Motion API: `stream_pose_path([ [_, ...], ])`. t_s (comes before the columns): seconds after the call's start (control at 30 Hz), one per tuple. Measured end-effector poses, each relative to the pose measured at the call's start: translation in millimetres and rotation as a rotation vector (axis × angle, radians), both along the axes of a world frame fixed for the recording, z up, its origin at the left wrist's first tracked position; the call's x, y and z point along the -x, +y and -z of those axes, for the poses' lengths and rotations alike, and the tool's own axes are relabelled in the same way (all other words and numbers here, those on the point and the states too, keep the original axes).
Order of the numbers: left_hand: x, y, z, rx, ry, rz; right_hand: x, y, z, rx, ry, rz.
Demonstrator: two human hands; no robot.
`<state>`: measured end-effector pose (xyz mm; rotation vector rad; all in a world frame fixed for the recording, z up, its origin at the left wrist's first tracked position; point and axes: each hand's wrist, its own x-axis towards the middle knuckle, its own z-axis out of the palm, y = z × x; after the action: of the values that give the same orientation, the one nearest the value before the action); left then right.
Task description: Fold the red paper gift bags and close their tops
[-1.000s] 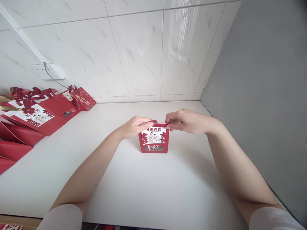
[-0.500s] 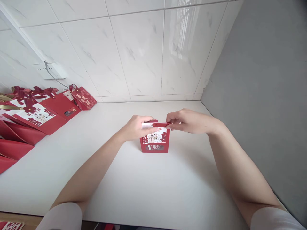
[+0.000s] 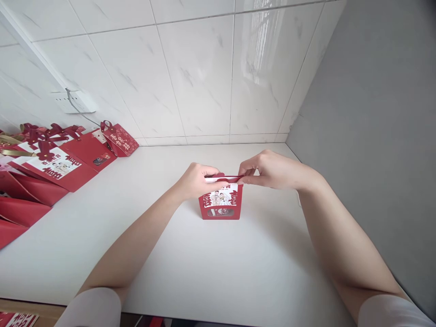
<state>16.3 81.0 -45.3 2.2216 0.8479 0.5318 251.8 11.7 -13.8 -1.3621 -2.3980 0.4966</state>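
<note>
A small red gift box with a white printed picture on its front stands upright on the white table, near the middle. My left hand pinches the top flap of the box at its left end. My right hand pinches the same top edge at its right end. The fingers of both hands are closed on the flap, which lies folded nearly flat over the top of the box.
A heap of flat red gift bags and boxes lies at the table's left edge, by the tiled wall. A white wall socket with a cable sits above them. A grey wall borders the table on the right.
The box's top flap has been folded further down. My left fingers have slid in over the top of the box, covering the upper part of the printed picture.
</note>
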Motion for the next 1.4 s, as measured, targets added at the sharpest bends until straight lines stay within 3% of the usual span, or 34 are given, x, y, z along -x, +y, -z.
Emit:
stream_pose_path([
  [0.27,-1,-6,-1.7,0.017,0.031,0.001,5,-6,-4.8,-0.189,0.129,0.032],
  [0.47,-1,-6,-0.3,0.073,0.042,-0.031,35,4,11.1,-0.326,0.435,0.128],
  [0.6,0,-7,-3.7,0.079,0.058,-0.010,41,7,16.8,-0.303,0.495,0.135],
  [0.8,3,-5,-6.8,0.020,-0.011,0.031,32,3,8.9,-0.264,0.500,0.120],
  [1.1,4,2,0.5,-0.121,-0.058,0.081,34,5,10.4,-0.137,0.280,0.040],
  [1.4,5,-13,-15.5,-0.203,0.269,0.024,22,-1,5.4,-0.093,0.323,0.105],
])
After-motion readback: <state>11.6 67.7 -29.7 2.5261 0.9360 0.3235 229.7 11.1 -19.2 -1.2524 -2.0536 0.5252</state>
